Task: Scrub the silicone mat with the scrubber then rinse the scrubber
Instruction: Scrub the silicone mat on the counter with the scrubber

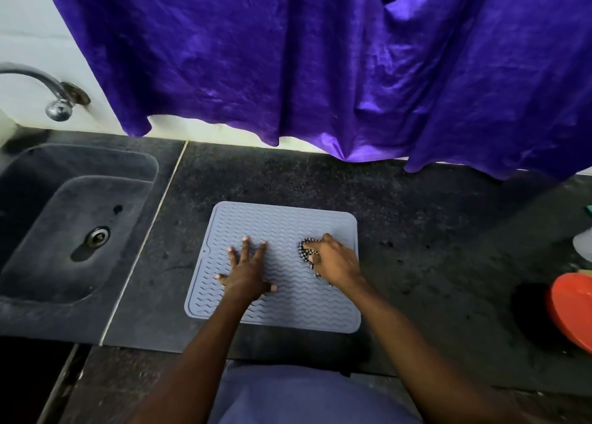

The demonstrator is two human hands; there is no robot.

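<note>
Head view looked down at a dark counter [416, 215] with the gray mat [282, 221] lying flat on it. The left hand [246, 271] lay flat on the left half of the mat, fingers spread wide, most likely to hold the mat down so it would not slide. The right hand [333, 260] was on the right half, its fingers curled round the scrubber [306, 252] and pushing it onto the wavy ridges. The scrubber was dark and speckled, and most of it hid under the fingers, so its shape was hard to tell. It looked like the scrubbing part of the job was going on, and the rinse was not yet done. The sink [141, 167] sat well to the left of the mat, with the tap [48, 83] above its far side, so the scrubber would need to go over there for water. A purple curtain [320, 55] hung behind the counter, and an orange bowl [573, 308] sat at the right edge.
</note>
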